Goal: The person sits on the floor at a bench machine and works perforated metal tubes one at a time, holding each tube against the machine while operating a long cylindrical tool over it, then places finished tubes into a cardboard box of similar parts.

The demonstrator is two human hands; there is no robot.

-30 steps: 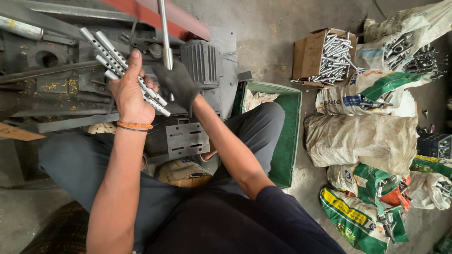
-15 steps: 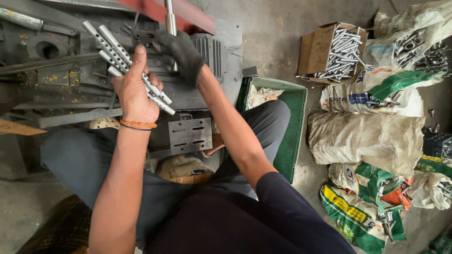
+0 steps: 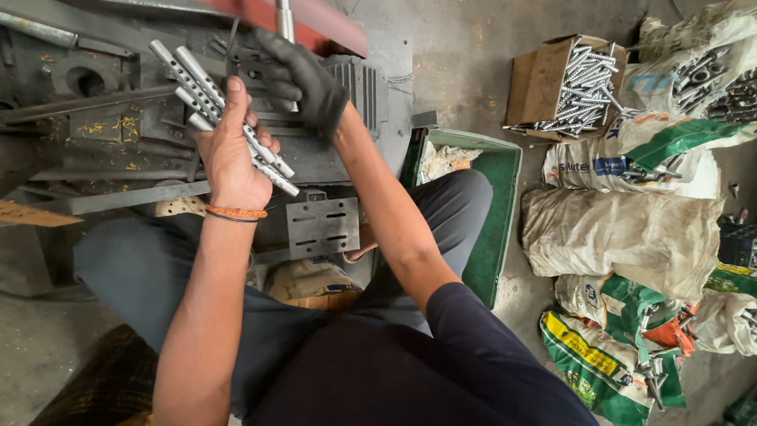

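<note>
Your left hand (image 3: 233, 154) is still clamping the bundle of metal tubes (image 3: 213, 102); your gloved right hand (image 3: 303, 79), beside it, has closed around the upright rod (image 3: 284, 20).

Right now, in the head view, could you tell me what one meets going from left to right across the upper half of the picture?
Dark metal machine → left hand gripping a bundle of perforated metal tubes → gloved right hand on the machine's upright rod → green tray → cardboard box of metal tubes → sacks.
</note>
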